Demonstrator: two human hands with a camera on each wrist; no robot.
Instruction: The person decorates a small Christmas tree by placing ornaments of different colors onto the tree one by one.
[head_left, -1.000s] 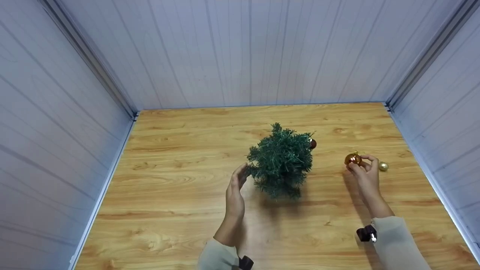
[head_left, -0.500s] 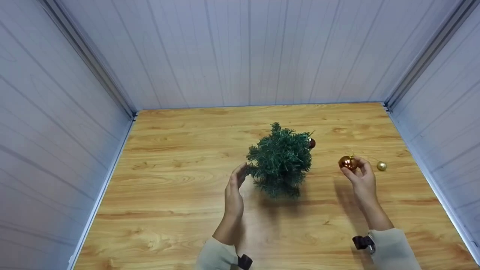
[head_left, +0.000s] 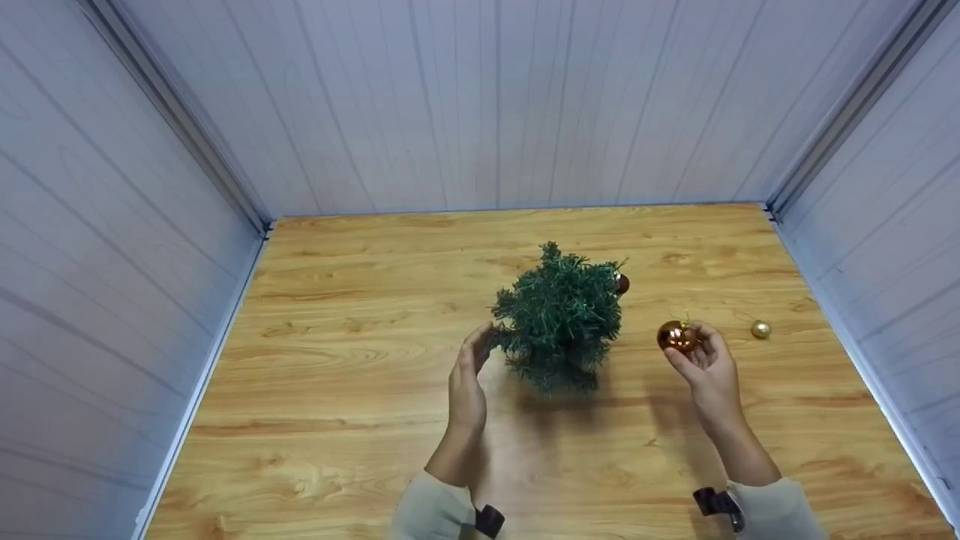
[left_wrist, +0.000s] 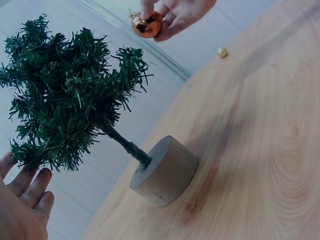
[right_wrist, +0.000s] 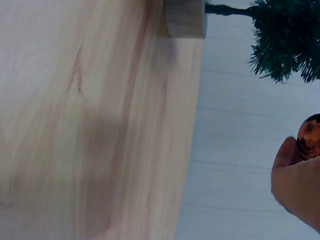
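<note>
A small green artificial Christmas tree (head_left: 559, 322) stands mid-table on a round wooden base (left_wrist: 165, 172). My left hand (head_left: 469, 386) is at the tree's left side, its fairly straight fingers (left_wrist: 35, 187) touching the lower branch tips. To the right of the tree, my right hand (head_left: 711, 375) pinches a shiny copper-coloured bauble (head_left: 676, 337) between thumb and fingers, held up above the table. The bauble (right_wrist: 310, 136) is partly cut off in the right wrist view. A dark red bauble (head_left: 622, 283) shows at the tree's right side, partly behind the branches.
A small gold bauble (head_left: 761, 329) with a thin loop lies on the wooden table (head_left: 337, 360), right of my right hand. White panel walls (head_left: 480, 105) enclose the table at the back and both sides.
My right hand has moved left and nearer the front with the copper bauble, away from the small gold one and toward the tree. My left hand has stayed in place.
</note>
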